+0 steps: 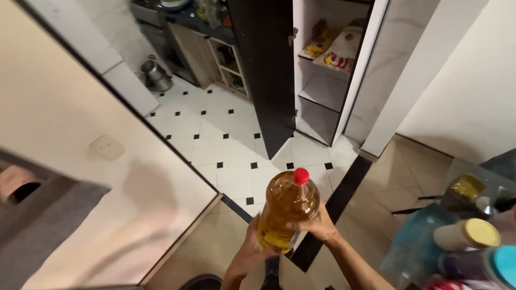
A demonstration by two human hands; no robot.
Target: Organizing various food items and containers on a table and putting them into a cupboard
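**Oil bottle carried in both hands toward an open cupboard**

The room first: a kitchen with a white tiled floor (226, 145) dotted with small black squares, changing to beige tiles across a dark threshold strip (333, 209). A pale wall (80, 123) runs along the left side of the view. Ahead stands a tall cupboard (328, 75), its dark door (266, 70) swung open; packets lie on an upper shelf and the lower shelves show bare boards. A steel pot (156, 75) sits on the floor farther back.

At the lower right a surface (484, 177) carries jars with yellow and teal lids (473, 233) and a blue plastic bag (419, 241).

The step in hand looks like carrying: a large bottle of golden oil (287, 207) with a red cap (301, 175) is held upright-tilted above the threshold, well apart from the cupboard. The left hand (250, 252) cups the base from below, fingers wrapped on the label. The right hand (317, 225) presses against the side, fingers curled round the body.

Any further move calls for a firm two-handed hold, since the bottle seems full and heavy, and for keeping the cap uppermost.
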